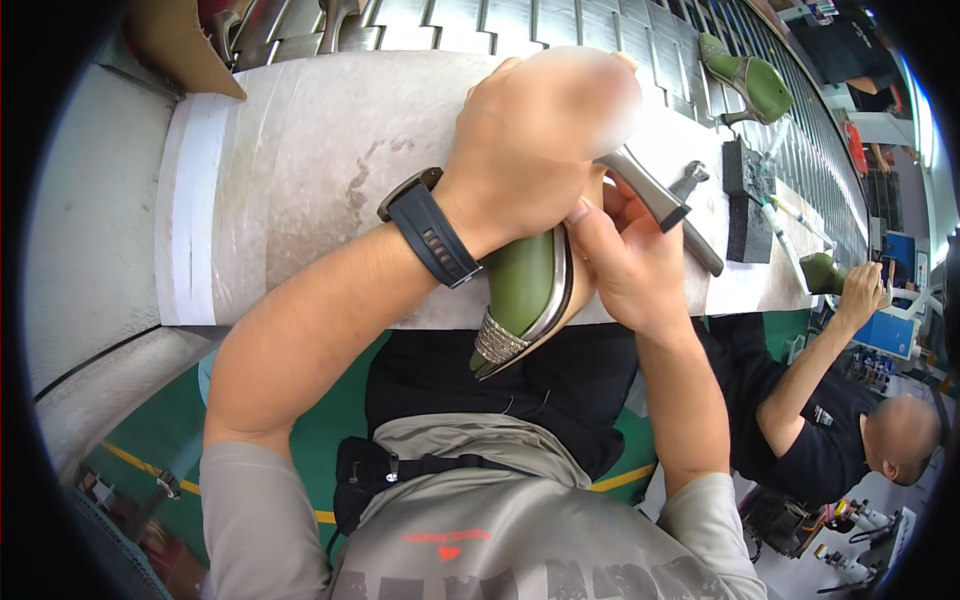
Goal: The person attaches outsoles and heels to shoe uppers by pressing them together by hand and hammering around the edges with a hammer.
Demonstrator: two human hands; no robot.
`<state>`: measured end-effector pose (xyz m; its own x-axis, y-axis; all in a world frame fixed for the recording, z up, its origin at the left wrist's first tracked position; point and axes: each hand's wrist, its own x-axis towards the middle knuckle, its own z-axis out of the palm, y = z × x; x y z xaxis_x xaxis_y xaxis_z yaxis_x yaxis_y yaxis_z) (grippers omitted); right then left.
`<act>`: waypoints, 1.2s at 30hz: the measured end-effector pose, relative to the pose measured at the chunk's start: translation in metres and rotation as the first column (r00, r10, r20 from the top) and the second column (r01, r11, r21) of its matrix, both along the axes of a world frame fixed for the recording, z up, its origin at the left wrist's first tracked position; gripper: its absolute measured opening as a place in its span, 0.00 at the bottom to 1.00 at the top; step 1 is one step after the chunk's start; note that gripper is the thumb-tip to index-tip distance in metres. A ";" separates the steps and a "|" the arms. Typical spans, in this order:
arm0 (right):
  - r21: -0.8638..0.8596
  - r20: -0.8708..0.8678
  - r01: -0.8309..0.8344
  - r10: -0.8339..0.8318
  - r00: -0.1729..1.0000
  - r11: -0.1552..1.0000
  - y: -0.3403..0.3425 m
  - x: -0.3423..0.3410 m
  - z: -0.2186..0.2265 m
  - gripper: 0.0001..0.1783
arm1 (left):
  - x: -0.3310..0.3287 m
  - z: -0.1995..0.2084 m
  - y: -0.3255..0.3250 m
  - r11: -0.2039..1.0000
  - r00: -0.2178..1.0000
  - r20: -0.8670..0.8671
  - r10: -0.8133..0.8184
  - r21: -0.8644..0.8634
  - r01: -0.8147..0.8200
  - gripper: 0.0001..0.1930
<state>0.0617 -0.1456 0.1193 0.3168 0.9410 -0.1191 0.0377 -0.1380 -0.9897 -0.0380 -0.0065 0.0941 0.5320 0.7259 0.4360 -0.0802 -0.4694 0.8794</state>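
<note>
A high-heeled shoe on a green last (522,285) lies slanted between my hands, its toe toward me over the near edge of the bench. A glittering silver band crosses the toe, and the metallic heel (645,185) points up and to the right. My left hand (535,150), above a black watch, is wrapped over the back part of the shoe. Its fingertips are mostly hidden, and part of the hand is blurred. My right hand (640,265) grips the shoe's side below the heel, thumb against it. Just right of that hand lies a hammer (703,247), partly hidden.
A black block (745,195) with thin white-handled tools beside it stands to the right. Another green-lasted shoe (750,80) sits on the slatted conveyor (450,25). At right, a co-worker's hand (860,295) holds a green last. A cardboard box (185,45) juts in at far left.
</note>
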 end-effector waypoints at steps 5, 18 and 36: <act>-0.025 -0.110 0.062 -0.065 0.992 0.998 -0.013 0.004 -0.006 0.21 | -0.003 0.003 -0.008 0.997 0.999 -0.024 -0.021 -0.077 0.019 0.29; -0.119 -0.053 -0.042 0.036 0.998 0.992 -0.012 -0.002 0.005 0.30 | 0.000 0.007 0.002 1.000 0.998 -0.068 0.000 -0.009 -0.001 0.24; -0.340 0.740 -0.214 0.401 0.540 0.916 0.047 0.004 0.081 0.35 | -0.073 -0.010 -0.002 0.951 0.955 0.161 0.249 -0.228 -0.210 0.19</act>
